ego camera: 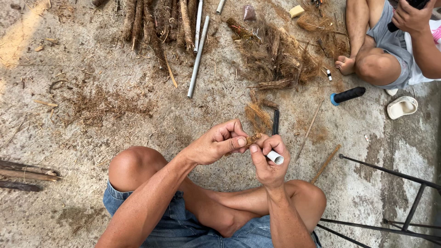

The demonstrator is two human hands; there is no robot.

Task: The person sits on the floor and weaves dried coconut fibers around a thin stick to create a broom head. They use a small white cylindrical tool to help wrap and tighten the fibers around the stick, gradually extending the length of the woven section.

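Both hands' fingers pinch a brown fibre bundle [252, 138]; right hand [270, 161] grips white tube [275, 157]

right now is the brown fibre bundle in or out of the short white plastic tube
Partly in: the brown fibre bundle sticks out of the short white plastic tube held in the right hand, while the left hand pinches its free end.

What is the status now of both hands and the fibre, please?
Left hand pinches brown fibre bundle. Right hand in closed grip on short white plastic tube, fingers touching the bundle. Nothing between the hands; thin black stick lies beyond.
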